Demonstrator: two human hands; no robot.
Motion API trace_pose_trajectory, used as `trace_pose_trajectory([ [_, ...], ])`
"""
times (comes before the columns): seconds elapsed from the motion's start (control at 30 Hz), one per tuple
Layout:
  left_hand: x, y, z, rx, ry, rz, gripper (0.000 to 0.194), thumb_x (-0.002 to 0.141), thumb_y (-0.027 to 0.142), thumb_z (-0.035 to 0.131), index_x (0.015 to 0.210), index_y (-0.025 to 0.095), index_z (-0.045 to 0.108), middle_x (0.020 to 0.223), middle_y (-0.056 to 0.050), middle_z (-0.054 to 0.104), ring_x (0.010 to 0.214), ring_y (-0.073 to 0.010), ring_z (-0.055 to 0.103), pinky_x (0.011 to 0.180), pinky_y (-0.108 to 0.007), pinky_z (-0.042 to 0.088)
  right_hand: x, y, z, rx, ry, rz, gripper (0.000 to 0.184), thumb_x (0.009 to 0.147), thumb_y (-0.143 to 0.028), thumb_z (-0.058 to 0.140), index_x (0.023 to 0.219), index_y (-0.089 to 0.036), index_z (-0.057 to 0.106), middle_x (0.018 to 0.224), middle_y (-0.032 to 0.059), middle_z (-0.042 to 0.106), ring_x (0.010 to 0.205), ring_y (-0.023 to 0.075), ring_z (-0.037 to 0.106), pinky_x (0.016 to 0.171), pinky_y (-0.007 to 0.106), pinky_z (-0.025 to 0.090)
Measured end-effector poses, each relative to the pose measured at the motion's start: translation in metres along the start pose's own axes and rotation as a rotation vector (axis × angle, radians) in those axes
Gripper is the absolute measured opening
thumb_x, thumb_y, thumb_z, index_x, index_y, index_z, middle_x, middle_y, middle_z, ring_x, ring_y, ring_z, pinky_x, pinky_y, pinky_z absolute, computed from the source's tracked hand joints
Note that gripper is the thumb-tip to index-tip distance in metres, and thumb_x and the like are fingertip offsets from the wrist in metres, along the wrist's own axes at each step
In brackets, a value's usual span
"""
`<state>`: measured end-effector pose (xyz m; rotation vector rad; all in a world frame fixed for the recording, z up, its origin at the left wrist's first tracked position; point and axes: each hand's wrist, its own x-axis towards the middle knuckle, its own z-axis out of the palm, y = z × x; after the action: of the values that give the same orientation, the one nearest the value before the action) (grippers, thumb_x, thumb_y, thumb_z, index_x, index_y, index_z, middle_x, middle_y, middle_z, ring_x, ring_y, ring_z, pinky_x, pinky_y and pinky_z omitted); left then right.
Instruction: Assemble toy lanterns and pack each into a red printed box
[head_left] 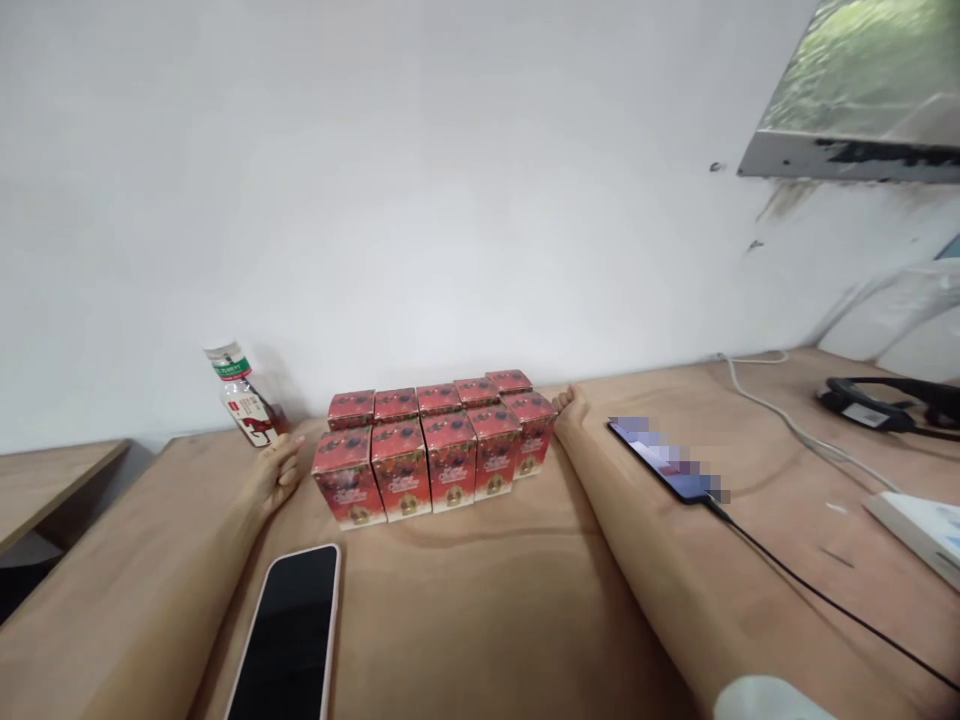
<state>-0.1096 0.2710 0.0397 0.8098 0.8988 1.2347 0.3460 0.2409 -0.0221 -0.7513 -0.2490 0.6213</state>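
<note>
Two rows of small red printed boxes (401, 475) stand close together on the wooden table. My left hand (279, 474) rests just left of them, near a bottle (251, 412) with a green and white top. Its fingers are loosely curled, the index finger a little straighter, and nothing shows in them. At the back right corner of the boxes lies my right hand (568, 406). Its fingers are folded in with no object visible, and part of it is hidden behind the end box. Whether it touches that box I cannot tell.
A phone with a dark screen (289, 635) lies beside my left forearm. Right of my right arm is a lit phone (660, 460) on a black cable (817, 585). A white cord (795, 430), black glasses-like gear (877, 405) and a white box (919, 535) lie farther right. The wall (450, 200) borders the table.
</note>
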Motion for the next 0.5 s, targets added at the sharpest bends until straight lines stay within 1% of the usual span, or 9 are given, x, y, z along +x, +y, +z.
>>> trace_pose_trajectory([
  [0.07, -0.001, 0.000, 0.000, 0.000, 0.013, 0.003, 0.047, 0.059, 0.008, 0.065, 0.057, 0.020, 0.020, 0.033, 0.015, 0.025, 0.022, 0.0012, 0.017, 0.022, -0.008, 0.010, -0.002, -0.002, 0.002, -0.003, 0.047, 0.011, 0.032, 0.090, -0.034, 0.053, 0.117, -0.017, 0.053, 0.117, 0.0077, 0.056, 0.099, 0.0192, 0.058, 0.084, 0.040, 0.051],
  [0.2, -0.004, 0.001, 0.003, -0.006, 0.044, 0.007, 0.046, 0.062, 0.005, 0.064, 0.055, 0.020, 0.021, 0.033, 0.015, 0.024, 0.021, 0.0013, 0.018, 0.022, -0.008, 0.011, -0.002, -0.004, 0.008, -0.016, 0.074, 0.018, 0.031, 0.090, -0.035, 0.053, 0.115, -0.016, 0.054, 0.113, 0.0070, 0.058, 0.094, 0.0177, 0.060, 0.079, 0.037, 0.052],
  [0.27, -0.004, 0.002, 0.006, -0.017, 0.053, 0.009, 0.043, 0.065, 0.005, 0.061, 0.054, 0.019, 0.022, 0.033, 0.014, 0.025, 0.021, 0.0012, 0.019, 0.022, -0.008, 0.012, -0.001, -0.003, 0.010, -0.024, 0.075, 0.013, 0.027, 0.090, -0.035, 0.053, 0.106, -0.014, 0.056, 0.097, 0.0037, 0.061, 0.078, 0.0127, 0.060, 0.067, 0.029, 0.053],
  [0.3, -0.004, 0.003, 0.007, -0.026, 0.062, 0.008, 0.042, 0.067, 0.004, 0.060, 0.054, 0.019, 0.023, 0.034, 0.014, 0.025, 0.021, 0.0012, 0.020, 0.022, -0.008, 0.012, 0.000, -0.003, 0.012, -0.027, 0.071, 0.009, 0.023, 0.090, -0.035, 0.053, 0.094, -0.013, 0.058, 0.083, 0.0004, 0.060, 0.065, 0.0091, 0.058, 0.058, 0.024, 0.050],
  [0.33, -0.004, 0.004, 0.009, -0.035, 0.073, 0.008, 0.041, 0.069, 0.004, 0.058, 0.054, 0.019, 0.023, 0.034, 0.013, 0.025, 0.021, 0.0010, 0.020, 0.022, -0.008, 0.012, 0.000, -0.002, 0.013, -0.029, 0.065, 0.005, 0.023, 0.089, -0.034, 0.054, 0.080, -0.014, 0.056, 0.068, -0.0036, 0.055, 0.052, 0.0058, 0.050, 0.047, 0.019, 0.044],
  [0.37, -0.004, 0.005, 0.010, -0.048, 0.085, 0.006, 0.040, 0.070, 0.003, 0.056, 0.054, 0.019, 0.024, 0.034, 0.013, 0.025, 0.021, 0.0009, 0.020, 0.022, -0.008, 0.012, 0.000, -0.002, 0.013, -0.030, 0.055, 0.000, 0.029, 0.088, -0.033, 0.055, 0.065, -0.015, 0.050, 0.054, -0.0073, 0.046, 0.041, 0.0038, 0.039, 0.038, 0.016, 0.035],
  [0.4, -0.005, 0.006, 0.011, -0.062, 0.093, 0.004, 0.039, 0.072, 0.003, 0.054, 0.054, 0.019, 0.024, 0.034, 0.013, 0.025, 0.021, 0.0006, 0.020, 0.022, -0.009, 0.013, 0.000, -0.002, 0.014, -0.028, 0.042, -0.005, 0.038, 0.086, -0.032, 0.056, 0.056, -0.017, 0.039, 0.045, -0.0099, 0.034, 0.035, 0.0030, 0.028, 0.033, 0.016, 0.025],
  [0.43, -0.005, 0.006, 0.012, -0.075, 0.098, 0.005, 0.038, 0.073, 0.002, 0.053, 0.054, 0.019, 0.024, 0.035, 0.012, 0.025, 0.021, 0.0004, 0.020, 0.022, -0.009, 0.013, -0.001, -0.002, 0.014, -0.023, 0.027, -0.008, 0.044, 0.084, -0.031, 0.057, 0.051, -0.019, 0.030, 0.041, -0.0114, 0.025, 0.032, 0.0029, 0.020, 0.030, 0.018, 0.017],
  [0.5, -0.006, 0.005, 0.012, -0.107, 0.090, 0.009, 0.038, 0.074, 0.002, 0.052, 0.054, 0.019, 0.025, 0.035, 0.012, 0.025, 0.022, 0.0000, 0.021, 0.022, -0.010, 0.014, -0.002, -0.004, 0.013, -0.004, -0.003, -0.008, 0.050, 0.083, -0.030, 0.055, 0.051, -0.021, 0.018, 0.038, -0.0123, 0.015, 0.031, 0.0033, 0.012, 0.030, 0.020, 0.009],
])
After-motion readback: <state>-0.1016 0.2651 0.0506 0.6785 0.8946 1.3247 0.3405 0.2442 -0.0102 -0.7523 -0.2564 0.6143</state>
